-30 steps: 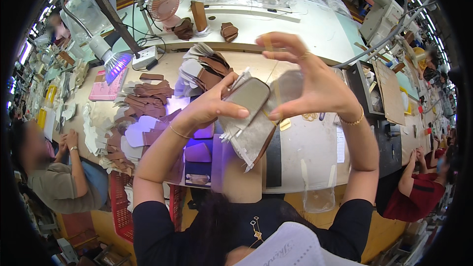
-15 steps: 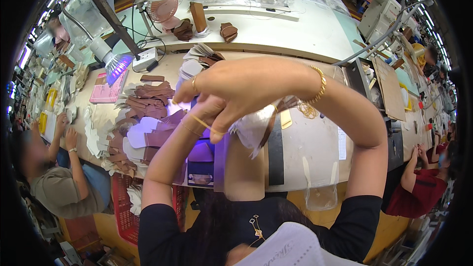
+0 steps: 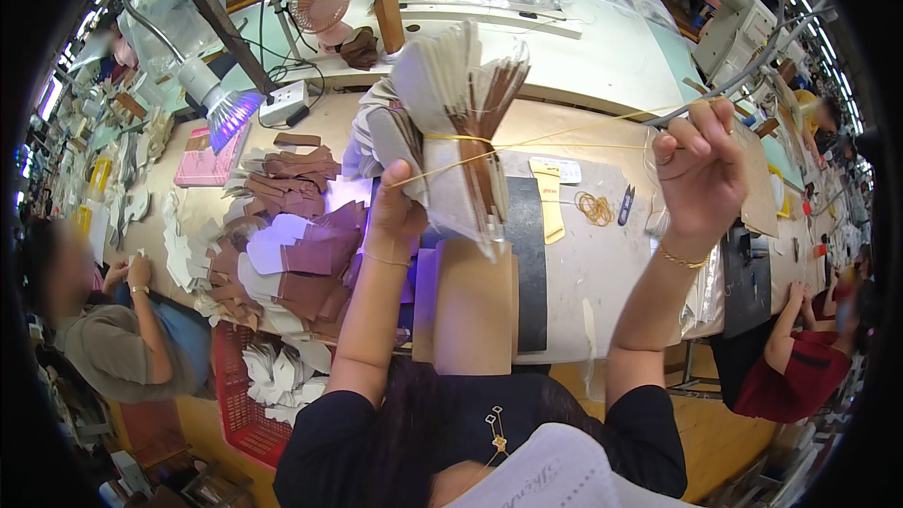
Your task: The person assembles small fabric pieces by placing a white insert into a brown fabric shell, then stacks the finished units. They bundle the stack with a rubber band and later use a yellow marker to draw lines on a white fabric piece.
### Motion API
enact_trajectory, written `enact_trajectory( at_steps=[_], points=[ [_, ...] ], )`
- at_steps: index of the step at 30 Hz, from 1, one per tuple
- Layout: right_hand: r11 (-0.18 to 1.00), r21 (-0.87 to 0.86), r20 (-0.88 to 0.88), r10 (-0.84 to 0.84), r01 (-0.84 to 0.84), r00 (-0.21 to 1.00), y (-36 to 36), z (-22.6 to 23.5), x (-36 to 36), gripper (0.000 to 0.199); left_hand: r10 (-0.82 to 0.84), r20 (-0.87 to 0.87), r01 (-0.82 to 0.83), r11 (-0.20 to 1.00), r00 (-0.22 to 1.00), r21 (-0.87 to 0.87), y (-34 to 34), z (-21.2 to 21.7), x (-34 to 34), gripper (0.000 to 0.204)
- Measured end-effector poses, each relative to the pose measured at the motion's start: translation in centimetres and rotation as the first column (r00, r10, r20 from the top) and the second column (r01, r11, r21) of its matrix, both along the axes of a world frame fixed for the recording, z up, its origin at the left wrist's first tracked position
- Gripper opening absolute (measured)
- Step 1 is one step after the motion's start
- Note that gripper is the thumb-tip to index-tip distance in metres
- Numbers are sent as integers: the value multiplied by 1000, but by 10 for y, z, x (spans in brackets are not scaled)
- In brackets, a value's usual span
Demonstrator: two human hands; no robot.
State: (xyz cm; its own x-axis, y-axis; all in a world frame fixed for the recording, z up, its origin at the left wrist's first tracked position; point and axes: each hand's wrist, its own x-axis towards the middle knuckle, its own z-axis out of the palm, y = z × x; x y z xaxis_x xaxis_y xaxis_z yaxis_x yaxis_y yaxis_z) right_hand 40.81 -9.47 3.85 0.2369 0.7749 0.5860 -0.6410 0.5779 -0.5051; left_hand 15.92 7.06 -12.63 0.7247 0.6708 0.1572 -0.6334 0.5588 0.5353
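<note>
A fanned bundle of white and brown cut pieces (image 3: 442, 85), perhaps leather, stands up in my left hand (image 3: 402, 207), whose thumb shows at its near side. Around the bundle's middle runs a yellow rubber band (image 3: 459, 137). Its loop stretches in two strands to my right hand (image 3: 701, 165), raised well to the right, with the band hooked on its curled fingers. Behind the bundle is another stack of grey-white pieces (image 3: 369, 122). To the left of my left forearm lie brown pieces (image 3: 296, 181) in loose piles.
A lit lamp (image 3: 226, 118) hangs over the left side near a pink box (image 3: 209, 156). Loose rubber bands (image 3: 593, 210), dark thread snips (image 3: 625, 206) and a yellow strip (image 3: 548, 202) lie right of centre. A red basket (image 3: 246, 395) stands below left. Other people sit at both sides.
My hands were crossed close together with the band between them. Now my right hand has swung out to the right, stretching the band, and the bundle stands upright in view.
</note>
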Motion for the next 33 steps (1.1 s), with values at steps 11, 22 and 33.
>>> enact_trajectory(
  at_steps=[11,22,33],
  points=[
    [909,418,304,-137,-2,943,0,-19,6,27,130,-33,-129,991,991,33,-4,-1,14,87],
    [982,-175,-218,-113,75,969,53,-90,-40,64,203,206,-223,971,957,83,-17,-7,24,106],
    [896,-187,302,-337,402,892,13,-60,-72,129,-9,-318,142,908,948,395,-6,71,-5,104]
  ],
)
